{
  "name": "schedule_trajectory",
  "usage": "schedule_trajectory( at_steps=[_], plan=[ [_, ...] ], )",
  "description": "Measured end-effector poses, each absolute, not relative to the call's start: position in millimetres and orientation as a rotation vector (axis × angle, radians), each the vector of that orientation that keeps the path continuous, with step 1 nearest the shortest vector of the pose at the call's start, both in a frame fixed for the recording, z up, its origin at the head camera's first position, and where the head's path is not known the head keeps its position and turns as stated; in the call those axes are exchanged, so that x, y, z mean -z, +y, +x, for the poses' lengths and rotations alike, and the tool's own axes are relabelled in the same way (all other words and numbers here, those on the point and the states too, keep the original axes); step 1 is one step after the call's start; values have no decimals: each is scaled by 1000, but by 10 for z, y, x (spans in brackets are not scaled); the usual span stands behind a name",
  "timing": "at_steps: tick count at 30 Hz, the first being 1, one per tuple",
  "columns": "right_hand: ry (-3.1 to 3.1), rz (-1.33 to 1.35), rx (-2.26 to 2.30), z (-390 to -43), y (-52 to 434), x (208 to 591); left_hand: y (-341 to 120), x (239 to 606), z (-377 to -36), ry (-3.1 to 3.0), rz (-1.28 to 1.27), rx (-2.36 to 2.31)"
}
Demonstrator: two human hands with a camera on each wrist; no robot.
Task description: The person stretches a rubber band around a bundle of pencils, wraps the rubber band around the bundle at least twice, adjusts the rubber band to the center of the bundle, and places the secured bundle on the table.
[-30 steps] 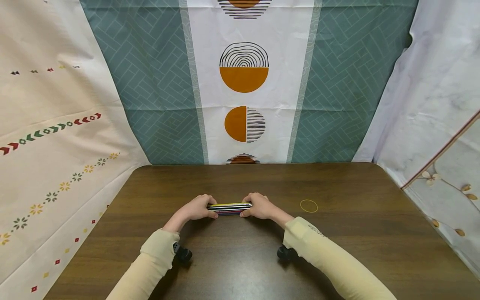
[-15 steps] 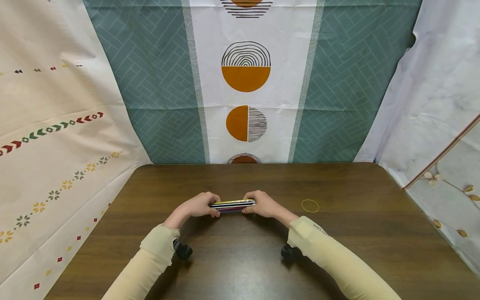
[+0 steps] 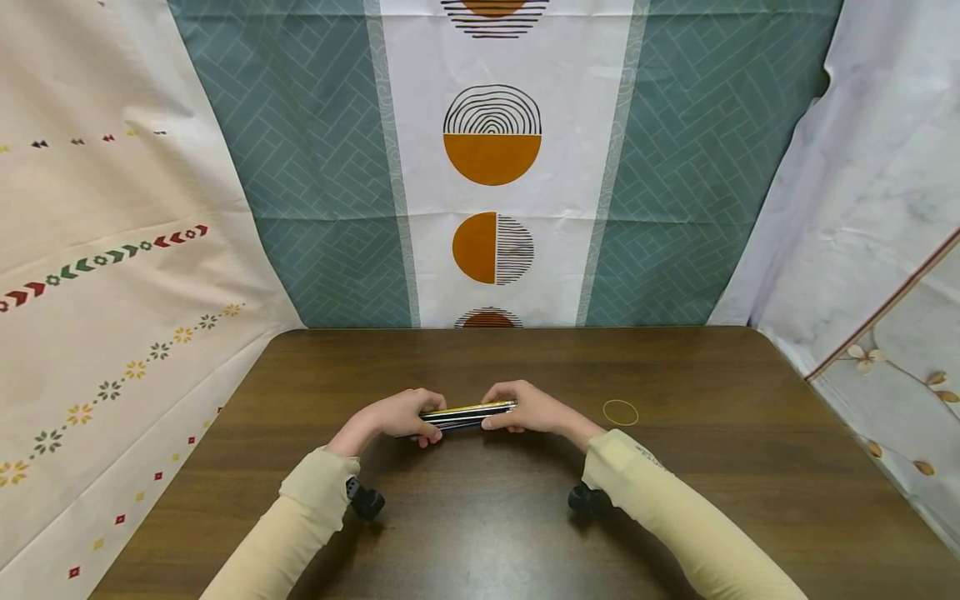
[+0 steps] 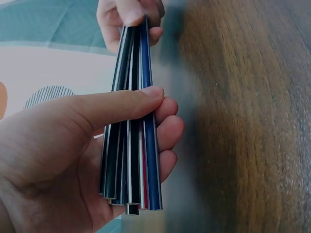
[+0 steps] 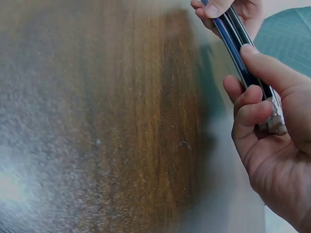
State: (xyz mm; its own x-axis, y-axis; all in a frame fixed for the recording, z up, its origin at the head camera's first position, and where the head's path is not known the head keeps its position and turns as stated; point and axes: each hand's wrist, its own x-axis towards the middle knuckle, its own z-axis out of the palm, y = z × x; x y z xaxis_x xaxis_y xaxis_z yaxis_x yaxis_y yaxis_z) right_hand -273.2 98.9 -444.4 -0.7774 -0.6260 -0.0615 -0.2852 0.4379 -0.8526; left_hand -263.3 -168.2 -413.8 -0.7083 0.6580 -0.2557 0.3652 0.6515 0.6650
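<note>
A: What takes up most of the scene?

B: A dark wooden tabletop (image 3: 675, 500), hemmed in by hanging cloths: a teal and white one (image 3: 495, 167) at the far side, paler ones to left and right.

A: And the hands?

B: Both are out over the middle of the tabletop. The left hand (image 3: 397, 414) and the right hand (image 3: 528, 408) each grip one end of a bundle of pencils (image 3: 467, 413), held level between them and, as far as I can judge, just above the wood.

A: Why a hand on each end?

B: Likely to keep the loose pencils squared up as one bunch. In the left wrist view the thumb (image 4: 112, 109) lies across the pencils while the fingers curl underneath, so nothing can roll away. The right wrist view shows the same wrap at the blunt ends (image 5: 274, 121).

A: Anything smaller?

B: A thin yellow rubber band (image 3: 620, 412) lies flat just right of the right hand, apart from it, within easy reach.
</note>
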Motion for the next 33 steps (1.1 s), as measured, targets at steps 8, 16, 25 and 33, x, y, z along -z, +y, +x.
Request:
schedule_trajectory(
  at_steps=[8, 16, 25, 33],
  plan=[
    [2253, -712, 1388, -2682, 1006, 4427, -1679, 4140, -2634, 2348, 806, -807],
    [2253, -603, 1491, -2643, 996, 4444, -1655, 4145, -2629, 2315, 810, -794],
    [2189, -507, 1583, -2600, 966, 4470, -1619, 4138, -2607, 2336, 780, -765],
    [2165, -481, 1617, -2572, 943, 4481, -1535, 4152, -2596, 2348, 780, -721]
  ],
)
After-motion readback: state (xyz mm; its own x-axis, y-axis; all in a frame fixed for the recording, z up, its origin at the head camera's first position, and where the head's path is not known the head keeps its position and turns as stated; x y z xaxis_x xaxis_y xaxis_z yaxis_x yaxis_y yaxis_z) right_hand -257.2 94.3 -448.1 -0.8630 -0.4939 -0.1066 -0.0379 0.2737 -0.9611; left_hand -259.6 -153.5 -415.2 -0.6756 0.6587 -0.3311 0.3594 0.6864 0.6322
